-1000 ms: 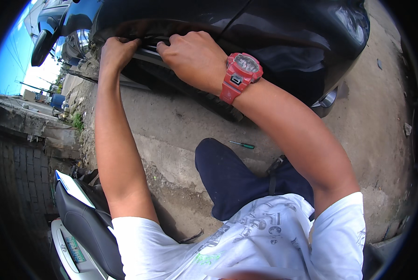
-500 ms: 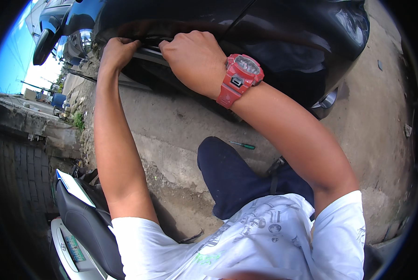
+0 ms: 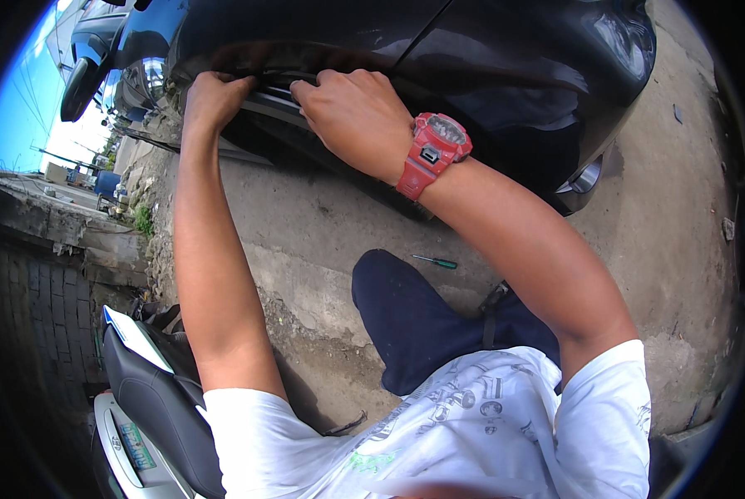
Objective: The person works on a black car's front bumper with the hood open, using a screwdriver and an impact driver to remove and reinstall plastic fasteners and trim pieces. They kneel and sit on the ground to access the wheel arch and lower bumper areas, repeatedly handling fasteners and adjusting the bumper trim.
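Both arms reach forward to the lower side of a dark, glossy car (image 3: 505, 58), at what looks like its wheel arch. My left hand (image 3: 214, 101) has its thumb and fingers pinched together at the arch edge. A short way to its right, my right hand (image 3: 354, 116) is curled at the same edge, back of the hand up, with a red watch (image 3: 436, 150) on the wrist. Between the hands runs a grey bar-like part (image 3: 273, 103), with a thin dark line above it. What the fingertips grip is hidden in shadow.
A green-handled screwdriver (image 3: 436, 261) lies on the concrete ground beyond my bent knee (image 3: 389, 299). At the lower left stands a motorcycle with a black seat (image 3: 152, 395). Behind it rises a block wall (image 3: 48, 308). A blue barrel (image 3: 106, 183) is farther off.
My right hand has shifted slightly down and right, its fingers a little more spread along the edge. My left hand has moved only slightly and stays pinched.
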{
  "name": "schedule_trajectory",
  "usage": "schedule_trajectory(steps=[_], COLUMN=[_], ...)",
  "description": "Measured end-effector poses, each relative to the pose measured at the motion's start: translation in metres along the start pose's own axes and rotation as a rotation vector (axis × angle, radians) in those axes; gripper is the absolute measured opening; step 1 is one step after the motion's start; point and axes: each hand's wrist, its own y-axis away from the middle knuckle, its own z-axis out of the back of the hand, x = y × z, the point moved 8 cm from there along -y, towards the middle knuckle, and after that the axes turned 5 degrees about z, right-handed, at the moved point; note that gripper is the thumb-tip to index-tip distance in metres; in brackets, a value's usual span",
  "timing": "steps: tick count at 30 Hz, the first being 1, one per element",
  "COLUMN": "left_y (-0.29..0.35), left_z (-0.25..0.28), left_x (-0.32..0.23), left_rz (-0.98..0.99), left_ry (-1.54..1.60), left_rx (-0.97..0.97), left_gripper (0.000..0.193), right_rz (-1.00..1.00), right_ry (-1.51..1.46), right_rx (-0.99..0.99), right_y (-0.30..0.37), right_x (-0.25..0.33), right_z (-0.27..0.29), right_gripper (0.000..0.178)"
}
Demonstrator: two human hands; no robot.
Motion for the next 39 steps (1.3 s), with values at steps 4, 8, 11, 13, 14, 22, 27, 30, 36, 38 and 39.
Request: schedule_trajectory(steps=[4,8,11,13,14,22,27,30,36,38,39], left_y=[0.003,0.004,0.003,0.000,-0.002,-0.003,-0.012,-0.024,-0.035,-0.033,-0.030], left_z=[0.004,0.003,0.004,0.003,0.002,0.002,-0.005,-0.013,-0.017,-0.015,-0.014], left_x=[-0.001,-0.001,-0.002,-0.004,-0.005,-0.004,0.006,0.019,0.017,0.014,0.010], left_rz=[-0.012,-0.046,-0.053,-0.047,-0.039,-0.044,-0.069,-0.050,-0.330,-0.424,-0.472], left_ry=[0.001,-0.006,-0.046,-0.073,-0.083,-0.054,-0.003,0.023,0.073,0.058,0.035], left_rx=[-0.055,-0.064,-0.081,-0.067,-0.048,-0.042,0.034,0.077,-0.107,-0.160,-0.185], left_gripper=[0.053,0.052,0.050,0.050,0.051,0.048,0.046,0.047,0.059,0.065,0.070], right_rz=[0.185,0.278,0.308,0.317,0.322,0.160,0.056,0.137,0.139,0.167,0.177], right_ry=[0.117,0.184,0.196,0.200,0.204,0.124,0.112,0.181,0.564,0.627,0.633], right_rx=[-0.015,-0.042,-0.020,0.016,0.038,0.031,0.023,-0.001,0.353,0.378,0.380], right_y=[-0.004,-0.003,-0.003,-0.003,-0.003,-0.007,-0.021,-0.045,-0.122,-0.133,-0.134], right_x=[0.007,0.010,0.009,0.008,0.008,0.009,0.012,0.026,0.057,0.065,0.068], right_z=[-0.001,-0.002,-0.003,-0.004,-0.005,0.015,0.034,0.047,0.024,0.017,0.013], right_gripper=[0.029,0.041,0.043,0.043,0.043,0.026,0.012,0.010,0.045,0.044,0.044])
